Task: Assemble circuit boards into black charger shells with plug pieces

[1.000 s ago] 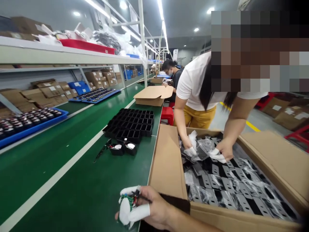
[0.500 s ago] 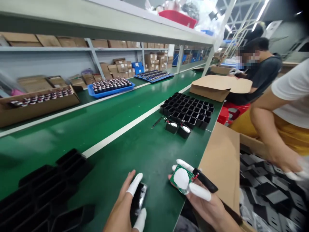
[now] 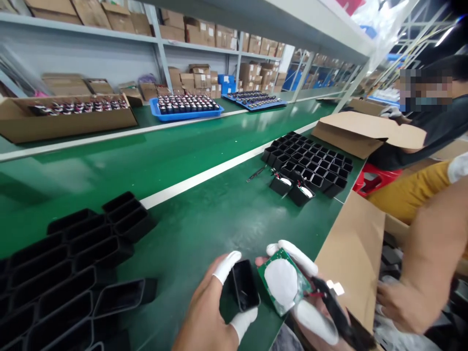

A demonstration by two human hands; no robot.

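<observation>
The left hand (image 3: pixel 207 308) grips the black case (image 3: pixel 246 286) in its fingers above the tabletop (image 3: pixel 183 234), opening now turned more into view, closer than before to the green circuit board (image 3: pixel 281 282) in the fingers of the right hand (image 3: pixel 316 321).

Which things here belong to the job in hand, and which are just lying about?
Probably part of the job:
black case, held in the left hand
green circuit board with a white patch, held in the right hand
black cases clustered at near left

Probably just nearby:
cardboard boxes on the shelves
red stool
</observation>
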